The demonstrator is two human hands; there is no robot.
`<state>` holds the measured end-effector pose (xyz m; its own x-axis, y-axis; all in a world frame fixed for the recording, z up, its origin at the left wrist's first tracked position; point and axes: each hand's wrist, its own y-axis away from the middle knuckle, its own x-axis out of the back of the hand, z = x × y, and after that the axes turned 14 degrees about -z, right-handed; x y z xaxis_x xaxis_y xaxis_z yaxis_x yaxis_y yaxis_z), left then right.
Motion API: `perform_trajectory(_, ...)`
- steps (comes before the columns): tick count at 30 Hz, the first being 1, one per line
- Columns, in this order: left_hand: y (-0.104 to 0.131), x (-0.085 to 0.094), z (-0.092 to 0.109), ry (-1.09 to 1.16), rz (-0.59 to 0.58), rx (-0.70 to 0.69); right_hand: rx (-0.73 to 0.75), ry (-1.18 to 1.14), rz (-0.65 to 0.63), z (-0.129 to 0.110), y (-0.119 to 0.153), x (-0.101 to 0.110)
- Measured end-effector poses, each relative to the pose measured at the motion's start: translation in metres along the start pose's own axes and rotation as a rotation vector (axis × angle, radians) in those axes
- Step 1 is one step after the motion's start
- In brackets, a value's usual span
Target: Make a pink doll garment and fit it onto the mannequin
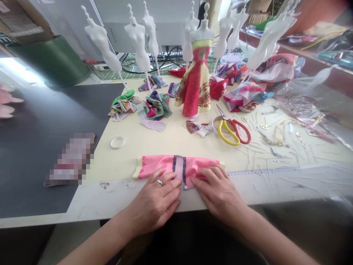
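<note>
A pink cloth piece (158, 164) with pale yellow ends and two dark patterned bands lies flat at the table's front edge. My left hand (156, 197), with a ring on one finger, rests at the lower edge of the cloth beside the left band, its fingers bent and close together. My right hand (217, 187) has its thumb and fingers closed on the right part of the pink cloth, near the right band. Between the bands is a pale strip (179, 167). A small light tab shows at the cloth's lower edge.
Behind the cloth lie red-and-yellow scissors (233, 129) and a tape roll (117, 142). White mannequins (138, 44) stand at the back, one in a red and yellow dress (193, 84). Cloth scraps (157, 106) and thread bits surround them. A blurred-out flat object (71, 160) lies left.
</note>
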<state>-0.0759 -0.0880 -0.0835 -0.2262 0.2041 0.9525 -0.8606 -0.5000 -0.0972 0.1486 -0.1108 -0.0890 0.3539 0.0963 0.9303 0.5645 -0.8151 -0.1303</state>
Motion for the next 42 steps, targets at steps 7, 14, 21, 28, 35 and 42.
perform_trajectory(7, -0.004, 0.003, -0.002, 0.010, -0.079, -0.035, 0.001, 0.008, -0.006, -0.001, 0.002, 0.003)
perform_trajectory(14, -0.004, 0.001, -0.006, 0.008, -0.080, -0.041, 0.111, 0.048, 0.028, -0.013, 0.006, -0.003)
perform_trajectory(21, -0.002, 0.002, -0.006, -0.018, -0.060, -0.046, 0.125, 0.039, -0.037, -0.013, 0.002, -0.009)
perform_trajectory(28, -0.001, 0.004, -0.007, -0.028, -0.021, -0.050, 0.120, 0.046, -0.030, -0.012, 0.003, -0.008)
perform_trajectory(35, -0.007, 0.008, -0.011, -0.048, -0.085, -0.078, 0.143, 0.060, -0.040, -0.010, 0.003, -0.007)
perform_trajectory(42, -0.005, 0.011, -0.017, -0.070, -0.051, -0.146, 0.149, 0.060, -0.027, -0.008, 0.004, -0.008)
